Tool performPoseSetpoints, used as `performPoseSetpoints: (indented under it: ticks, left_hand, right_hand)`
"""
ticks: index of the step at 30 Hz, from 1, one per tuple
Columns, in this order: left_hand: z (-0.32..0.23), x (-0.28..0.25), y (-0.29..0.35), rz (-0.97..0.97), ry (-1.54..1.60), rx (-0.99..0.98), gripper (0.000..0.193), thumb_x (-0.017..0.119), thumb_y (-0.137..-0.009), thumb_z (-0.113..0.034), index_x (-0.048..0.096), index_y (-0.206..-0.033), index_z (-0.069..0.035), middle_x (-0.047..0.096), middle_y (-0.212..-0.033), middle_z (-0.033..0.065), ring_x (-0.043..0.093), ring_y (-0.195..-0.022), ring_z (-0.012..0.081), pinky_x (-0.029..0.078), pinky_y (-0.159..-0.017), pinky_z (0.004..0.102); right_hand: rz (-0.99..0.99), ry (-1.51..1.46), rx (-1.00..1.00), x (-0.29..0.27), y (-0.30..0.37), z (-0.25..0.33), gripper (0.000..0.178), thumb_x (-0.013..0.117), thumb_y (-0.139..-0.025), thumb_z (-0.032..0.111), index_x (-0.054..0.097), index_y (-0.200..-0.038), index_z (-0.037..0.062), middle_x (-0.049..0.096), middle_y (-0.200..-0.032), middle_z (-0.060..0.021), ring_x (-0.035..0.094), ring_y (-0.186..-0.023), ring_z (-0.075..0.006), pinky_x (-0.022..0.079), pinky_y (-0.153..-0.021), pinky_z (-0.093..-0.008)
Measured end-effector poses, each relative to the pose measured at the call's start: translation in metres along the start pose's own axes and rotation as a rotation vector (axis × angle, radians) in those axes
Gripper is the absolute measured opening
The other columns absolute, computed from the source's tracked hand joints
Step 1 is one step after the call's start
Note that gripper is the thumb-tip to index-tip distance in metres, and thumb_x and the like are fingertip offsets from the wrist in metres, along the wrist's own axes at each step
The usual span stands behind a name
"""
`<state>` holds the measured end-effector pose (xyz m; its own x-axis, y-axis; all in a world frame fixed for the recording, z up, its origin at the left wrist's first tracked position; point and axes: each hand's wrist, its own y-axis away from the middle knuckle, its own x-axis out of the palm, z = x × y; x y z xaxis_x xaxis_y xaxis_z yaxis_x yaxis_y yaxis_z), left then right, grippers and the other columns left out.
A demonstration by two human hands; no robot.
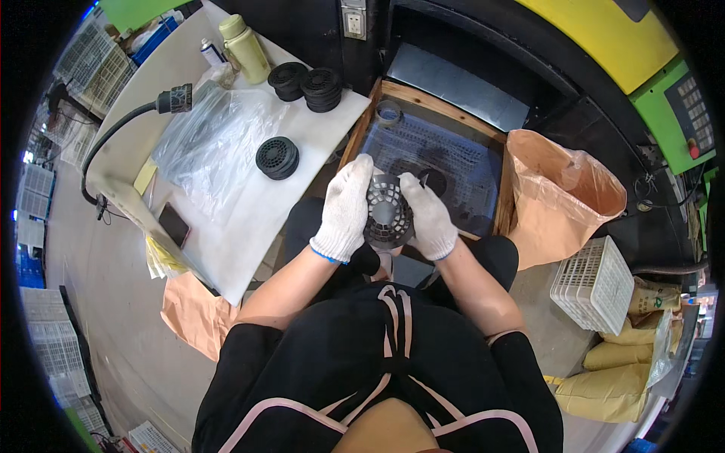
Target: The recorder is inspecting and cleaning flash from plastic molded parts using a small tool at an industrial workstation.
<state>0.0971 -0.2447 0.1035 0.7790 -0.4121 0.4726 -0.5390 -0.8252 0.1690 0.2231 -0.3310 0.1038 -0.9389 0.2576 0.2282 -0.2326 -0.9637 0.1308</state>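
Note:
Both my hands wear white knit gloves. My left hand is closed on the left edge of a black round plastic grille, a disc with rings of slots and a round middle. From the other side my right hand grips the same grille. A small dark pointed tip sticks up by the right fingers; I cannot make out what it is. The grille is held tilted over my lap, in front of a wood-framed bin. Inside the bin lie a few dark round parts, partly hidden by my hands.
On the white table at left stand stacks of black grilles, a clear plastic bag, a bottle, a phone and a gooseneck lamp. At right are an open paper sack and a white crate.

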Motion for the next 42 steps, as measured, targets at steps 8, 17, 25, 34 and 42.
performPoseSetpoints:
  ticks: [8, 17, 25, 34, 42]
  left_hand:
    - [0.016, -0.014, -0.001, -0.004, 0.195, 0.041, 0.029, 0.051, -0.104, -0.028, 0.063, -0.108, -0.001, 0.069, -0.095, 0.0063, 0.064, -0.084, 0.0121, 0.053, -0.080, 0.0270]
    - [0.002, -0.017, 0.001, -0.038, -0.016, 0.013, 0.036, 0.051, -0.104, -0.032, 0.066, -0.095, -0.001, 0.066, -0.084, 0.0044, 0.061, -0.074, 0.0112, 0.051, -0.071, 0.0251]
    - [0.002, -0.011, -0.010, -0.173, -0.198, 0.288, 0.025, 0.065, -0.097, -0.019, 0.064, -0.078, -0.003, 0.063, -0.074, -0.0008, 0.056, -0.068, 0.0053, 0.045, -0.063, 0.0227]
    - [-0.028, -0.225, -0.138, -0.548, -0.633, 0.359, 0.029, 0.072, -0.089, -0.024, 0.070, -0.098, 0.003, 0.071, -0.080, 0.0079, 0.064, -0.069, 0.0139, 0.053, -0.067, 0.0299]
    - [-0.036, -0.229, -0.123, -0.445, -1.467, 0.505, 0.035, 0.072, -0.084, -0.026, 0.071, -0.113, -0.006, 0.063, -0.119, 0.0206, 0.062, -0.110, 0.0365, 0.049, -0.097, 0.0414]
  right_hand:
    - [-0.248, 0.091, 0.013, -0.015, -0.020, 0.003, 0.040, 0.053, -0.101, 0.036, 0.064, -0.104, -0.0022, 0.065, -0.088, -0.0051, 0.057, -0.084, -0.0133, 0.048, -0.081, -0.0313]
    - [-0.020, 0.013, 0.104, 0.004, -0.008, 0.009, 0.041, 0.051, -0.103, 0.037, 0.064, -0.104, -0.0018, 0.064, -0.091, -0.0006, 0.057, -0.085, -0.0088, 0.048, -0.080, -0.0268]
    - [0.052, -0.316, 0.160, 0.002, -0.021, -0.027, 0.050, 0.038, -0.105, 0.045, 0.059, -0.114, 0.0011, 0.070, -0.093, -0.0125, 0.069, -0.065, -0.0195, 0.056, -0.049, -0.0302]
    - [-0.129, -0.408, 0.527, -0.021, -0.012, -0.075, 0.030, 0.045, -0.104, 0.027, 0.059, -0.113, 0.0014, 0.065, -0.085, -0.0085, 0.055, -0.063, -0.0073, 0.049, -0.053, -0.0235]
    - [-0.040, 0.361, 0.478, -0.090, -0.072, -0.058, 0.036, 0.054, -0.098, 0.036, 0.062, -0.110, 0.0030, 0.064, -0.080, -0.0070, 0.051, -0.057, -0.0101, 0.044, -0.049, -0.0272]
